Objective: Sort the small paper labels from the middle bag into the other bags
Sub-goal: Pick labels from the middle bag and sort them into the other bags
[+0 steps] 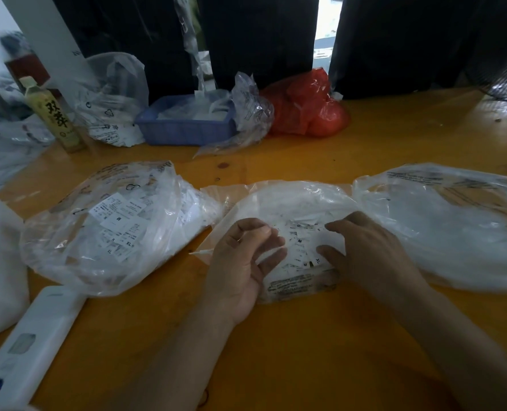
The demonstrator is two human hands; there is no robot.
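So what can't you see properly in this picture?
Head view:
- Small print on the labels in the middle bag: too small.
- Contents of the right bag: hazy plastic, cut by the edge.
- Whether the left hand or right hand pinches a label: unclear.
- What fills the red bag: opaque.

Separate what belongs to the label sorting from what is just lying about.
Job: middle bag, labels, left bag, right bag, left hand, right hand.
Lying about: bottle, blue tray, red bag, white device.
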